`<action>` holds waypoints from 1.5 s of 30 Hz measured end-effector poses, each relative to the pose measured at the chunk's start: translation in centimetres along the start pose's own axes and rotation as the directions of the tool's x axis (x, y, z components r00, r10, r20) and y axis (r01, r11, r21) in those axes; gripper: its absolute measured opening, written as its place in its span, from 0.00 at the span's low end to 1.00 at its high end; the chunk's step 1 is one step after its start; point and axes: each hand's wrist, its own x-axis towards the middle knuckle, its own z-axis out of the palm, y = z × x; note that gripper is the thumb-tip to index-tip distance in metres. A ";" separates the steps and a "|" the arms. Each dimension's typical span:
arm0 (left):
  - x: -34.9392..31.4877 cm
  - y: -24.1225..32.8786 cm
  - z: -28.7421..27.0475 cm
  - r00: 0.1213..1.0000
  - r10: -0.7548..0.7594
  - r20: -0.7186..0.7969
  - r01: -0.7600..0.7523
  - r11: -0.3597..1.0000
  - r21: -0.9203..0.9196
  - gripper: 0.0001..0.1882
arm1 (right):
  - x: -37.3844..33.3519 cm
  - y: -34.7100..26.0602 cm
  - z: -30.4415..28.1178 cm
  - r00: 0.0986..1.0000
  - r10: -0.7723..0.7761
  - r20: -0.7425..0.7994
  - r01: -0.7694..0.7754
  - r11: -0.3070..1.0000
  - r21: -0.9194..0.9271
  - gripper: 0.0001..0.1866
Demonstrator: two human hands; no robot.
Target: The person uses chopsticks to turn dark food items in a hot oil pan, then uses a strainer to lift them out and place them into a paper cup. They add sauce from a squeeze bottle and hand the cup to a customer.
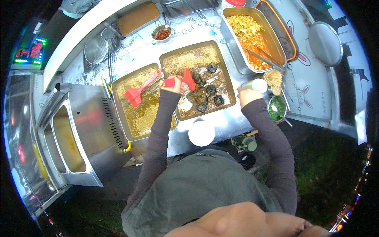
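Gripping a red tool (pixel 189 80), the left hand (pixel 176 83) is over the tray (pixel 227 81), the tool's head just right of its fingers. The right hand (pixel 249 96) is at a white cup (pixel 258 85); I cannot tell its grip.

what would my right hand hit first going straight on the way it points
Probably the deep steel pan, at its near corner; the white container shows beside the right hand, but depth is unclear.
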 end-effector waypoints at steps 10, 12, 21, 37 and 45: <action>9.4 -0.1 11.4 0.998 -0.001 0.056 0.003 1.000 -0.026 0.16 | 2.7 -0.4 -2.7 0.997 0.076 0.028 -0.073 0.991 -0.109 0.09; 9.9 -2.1 11.4 0.999 -0.006 -0.041 0.014 0.981 0.196 0.17 | 2.5 0.1 -1.8 0.998 0.062 0.029 -0.060 0.995 -0.085 0.09; 3.0 2.0 4.9 0.998 -0.062 0.026 0.043 0.882 0.470 0.13 | -0.9 2.0 -0.6 0.999 0.029 0.038 -0.025 0.994 -0.102 0.08; -7.7 -7.9 -1.7 0.940 -0.342 0.015 0.336 0.915 -0.224 0.21 | -4.1 -0.9 3.1 0.974 -0.220 0.062 0.224 0.971 -0.086 0.07; -10.4 -4.8 0.2 0.992 -0.125 -0.021 0.114 0.955 -0.274 0.21 | -3.7 -1.1 2.7 0.988 -0.147 0.040 0.149 0.988 -0.048 0.08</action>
